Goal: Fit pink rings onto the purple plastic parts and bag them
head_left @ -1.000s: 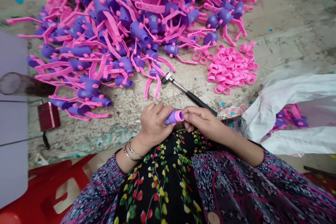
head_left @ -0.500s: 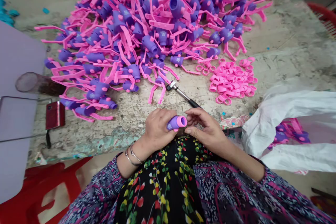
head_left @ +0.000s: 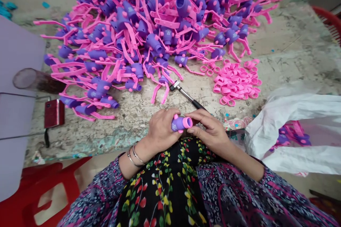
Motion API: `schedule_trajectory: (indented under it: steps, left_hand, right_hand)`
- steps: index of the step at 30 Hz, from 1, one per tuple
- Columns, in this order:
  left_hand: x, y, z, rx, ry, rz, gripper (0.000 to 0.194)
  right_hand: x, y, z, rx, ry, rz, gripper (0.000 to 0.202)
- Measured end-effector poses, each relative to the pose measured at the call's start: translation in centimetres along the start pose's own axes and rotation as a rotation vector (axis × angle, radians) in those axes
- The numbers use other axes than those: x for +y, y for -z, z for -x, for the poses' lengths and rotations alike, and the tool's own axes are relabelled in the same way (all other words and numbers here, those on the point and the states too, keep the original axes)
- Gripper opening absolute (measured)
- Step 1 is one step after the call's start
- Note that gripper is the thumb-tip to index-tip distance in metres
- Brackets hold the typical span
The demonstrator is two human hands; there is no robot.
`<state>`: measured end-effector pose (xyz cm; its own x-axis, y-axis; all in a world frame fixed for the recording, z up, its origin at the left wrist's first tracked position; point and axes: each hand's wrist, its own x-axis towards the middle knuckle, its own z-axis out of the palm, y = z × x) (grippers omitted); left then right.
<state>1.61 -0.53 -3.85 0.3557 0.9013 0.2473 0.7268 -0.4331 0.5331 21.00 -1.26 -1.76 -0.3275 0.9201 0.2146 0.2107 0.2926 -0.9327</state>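
My left hand (head_left: pixel 162 127) is closed around a small purple plastic piece (head_left: pixel 176 124) with pink knobs on its sides. A pink ring (head_left: pixel 188 122) sits around the open end of that piece, which points to the right. My right hand (head_left: pixel 209 127) has its thumb and forefinger at the ring, below and above it. Just beyond my hands lies a hammer-like tool (head_left: pixel 186 94) with a metal head and black grip. A pile of loose pink rings (head_left: pixel 237 81) lies farther right. The rest of the held piece is hidden in my left palm.
A large heap of purple pieces with pink arms (head_left: pixel 149 32) covers the back of the worn table (head_left: pixel 290 49). At left are a clear cup (head_left: pixel 34 79) and a red device (head_left: pixel 54 112). A white sack (head_left: pixel 261 124) at right holds similar pieces. A red chair (head_left: pixel 64 181) stands lower left.
My right fingers have come in from beside the ring to its edge. The purple piece has turned slightly in my left hand, showing a pink knob on top.
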Motion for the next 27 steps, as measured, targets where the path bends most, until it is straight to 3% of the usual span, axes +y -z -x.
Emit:
schedule_trajectory:
  steps: [13, 22, 27]
  left_hand:
    - [0.2, -0.2, -0.2, 0.011, -0.019, 0.014, 0.029]
    - [-0.4, 0.1, -0.4, -0.043, -0.067, 0.016, 0.062]
    - [-0.5, 1.0, -0.1, 0.090, -0.109, 0.069, 0.067]
  right_hand:
    - [0.5, -0.2, 0.1, -0.018, 0.020, 0.037, 0.021]
    - [0.5, -0.3, 0.0, -0.004, 0.035, 0.090, 0.021]
    - [0.7, -0.1, 0.0, 0.046, 0.068, 0.140, 0.020]
